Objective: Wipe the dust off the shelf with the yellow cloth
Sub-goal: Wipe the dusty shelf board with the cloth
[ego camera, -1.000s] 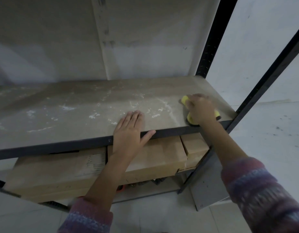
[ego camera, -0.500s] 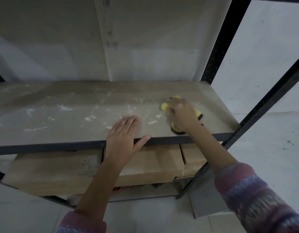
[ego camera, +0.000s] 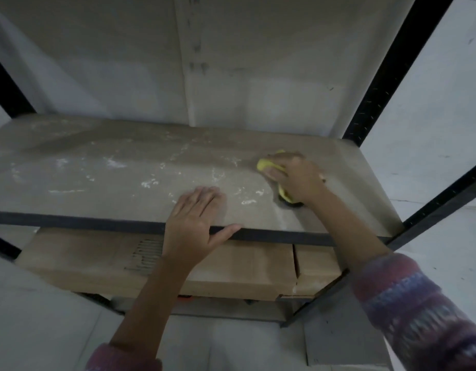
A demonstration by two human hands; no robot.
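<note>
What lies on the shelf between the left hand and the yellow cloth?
In the head view, only dusty board with white specks separates the left hand from the yellow cloth on the shelf; no object lies there.

A pale, scuffed wall (ego camera: 271, 76) rises behind the rack, split by a vertical seam with dark smudges near the middle. Black metal uprights (ego camera: 378, 84) frame the unit: one at the far right, another slanting across the right edge, and a dark one at the far left. Under the upper board, cardboard boxes (ego camera: 231, 266) lie side by side on a lower level. The floor (ego camera: 39, 330) is light grey and plain. Light is dim and even, with soft shadow across the left of the wall.
</note>
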